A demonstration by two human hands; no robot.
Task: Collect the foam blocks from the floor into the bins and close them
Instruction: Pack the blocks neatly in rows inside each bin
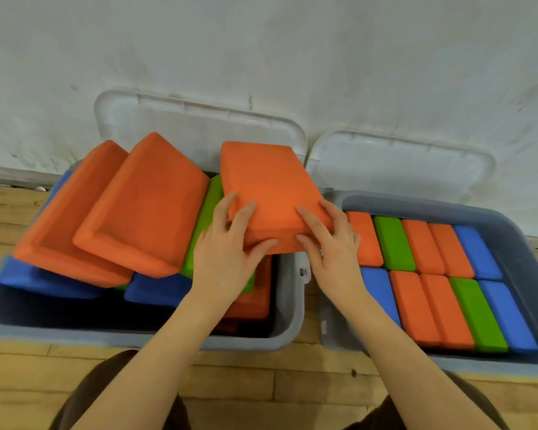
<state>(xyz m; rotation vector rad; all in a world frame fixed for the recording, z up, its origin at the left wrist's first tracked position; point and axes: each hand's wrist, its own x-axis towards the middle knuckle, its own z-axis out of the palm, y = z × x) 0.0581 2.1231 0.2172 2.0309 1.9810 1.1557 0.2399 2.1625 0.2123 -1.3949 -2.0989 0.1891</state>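
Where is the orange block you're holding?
In the head view, the orange block sits centre, tilted over the left bin's right end, held by both hands, beside a green block.

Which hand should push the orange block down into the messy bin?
Probably the left hand: it lies over the left grey plastic bin, fingers on the orange foam block. The right hand holds its outer edge, nearer the neighbouring bin.

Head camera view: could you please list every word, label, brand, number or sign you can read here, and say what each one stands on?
None: no readable text shows anywhere.
Foam blocks, such as the orange block in both hands: plain, unprinted faces.
Left bin, right bin and their open lids: no label or brand visible.
Left bin's latch: a tiny dark mark, too small to read.
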